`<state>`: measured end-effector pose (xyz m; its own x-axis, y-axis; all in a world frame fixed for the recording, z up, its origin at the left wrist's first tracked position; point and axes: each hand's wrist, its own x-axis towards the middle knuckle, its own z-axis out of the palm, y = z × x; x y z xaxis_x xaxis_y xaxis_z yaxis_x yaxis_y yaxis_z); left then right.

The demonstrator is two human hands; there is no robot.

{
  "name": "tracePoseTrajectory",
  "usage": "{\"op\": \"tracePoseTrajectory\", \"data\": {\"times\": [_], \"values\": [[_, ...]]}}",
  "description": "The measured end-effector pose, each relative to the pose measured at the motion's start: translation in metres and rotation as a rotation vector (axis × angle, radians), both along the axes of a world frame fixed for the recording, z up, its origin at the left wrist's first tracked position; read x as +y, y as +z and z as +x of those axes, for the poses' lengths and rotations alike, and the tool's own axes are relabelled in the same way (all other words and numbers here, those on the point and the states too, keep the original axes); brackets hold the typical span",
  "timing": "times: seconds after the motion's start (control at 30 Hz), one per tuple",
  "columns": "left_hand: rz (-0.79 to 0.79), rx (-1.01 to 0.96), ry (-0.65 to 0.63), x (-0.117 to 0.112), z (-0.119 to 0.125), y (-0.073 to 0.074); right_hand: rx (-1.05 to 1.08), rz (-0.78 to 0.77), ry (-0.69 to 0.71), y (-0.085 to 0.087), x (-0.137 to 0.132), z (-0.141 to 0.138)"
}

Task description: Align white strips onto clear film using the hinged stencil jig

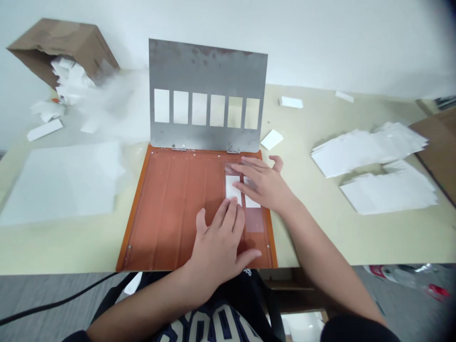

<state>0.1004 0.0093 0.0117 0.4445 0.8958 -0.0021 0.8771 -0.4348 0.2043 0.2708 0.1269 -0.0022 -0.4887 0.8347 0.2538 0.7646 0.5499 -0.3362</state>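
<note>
An orange-brown grooved board (167, 204) lies before me, with a hinged grey metal plate (206, 69) raised at its back edge; the plate has a row of several rectangular windows. At the board's right side a white card (232, 183) rests in what looks like a clear sleeve. My left hand (219, 240) presses its fingertips on that card's near end, thumb spread out. Beside it lies another white card (252, 201), also in clear film, partly covered by my right hand (265, 183). The right fingers are stretched across the far ends of both cards.
Stacks of white pieces (366, 147) lie to the right, near a cardboard box (438, 142). White sheets (64, 183) are spread on the left, below a tipped brown box (67, 38) of white scraps. Small white blocks (291, 102) lie behind the board.
</note>
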Motion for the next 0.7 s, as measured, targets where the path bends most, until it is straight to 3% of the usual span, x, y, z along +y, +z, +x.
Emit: {"op": "tracePoseTrajectory", "data": {"times": [0.37, 0.5, 0.7], "values": [[0.026, -0.022, 0.014, 0.000, 0.001, -0.001, 0.343, 0.068, 0.036, -0.006, -0.001, -0.003], [0.025, -0.021, 0.019, 0.000, 0.001, -0.001, 0.258, 0.040, 0.135, -0.004, -0.004, 0.000], [0.026, -0.013, 0.019, 0.000, 0.002, -0.002, 0.147, -0.004, 0.149, -0.001, -0.011, 0.002]]}}
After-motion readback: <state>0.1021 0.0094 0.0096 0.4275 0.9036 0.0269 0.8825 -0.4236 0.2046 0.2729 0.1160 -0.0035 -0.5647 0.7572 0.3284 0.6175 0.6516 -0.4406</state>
